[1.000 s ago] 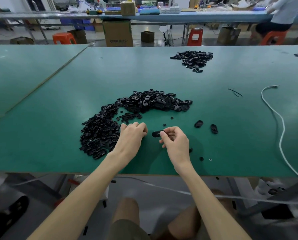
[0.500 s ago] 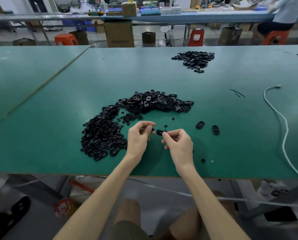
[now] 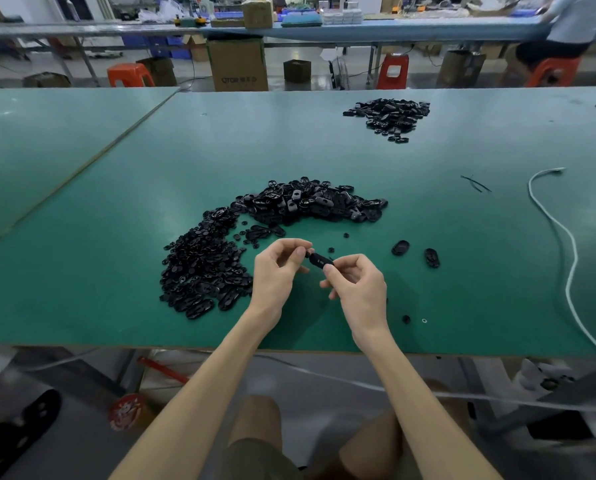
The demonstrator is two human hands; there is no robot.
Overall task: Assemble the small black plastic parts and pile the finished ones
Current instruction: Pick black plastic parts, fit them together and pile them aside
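1. Green worktable [image 3: 116, 202] is carrying a curved heap of black parts [image 3: 217, 265], at 10 o'clock from the hands.
2. Right hand [image 3: 358, 289] is pinching one oval black part [image 3: 320, 260] between thumb and forefinger, above the table.
3. Left hand [image 3: 275, 271] is curling its fingers at that part's 9 o'clock end; whether it is gripping anything cannot be told.
4. Far pile [image 3: 390, 116] is lying at 1 o'clock.

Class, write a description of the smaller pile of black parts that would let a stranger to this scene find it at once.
Start at the green table. Past the big crescent heap in the middle, look toward the far edge, right of centre. The smaller pile lies there alone, compact, with bare green all round it.
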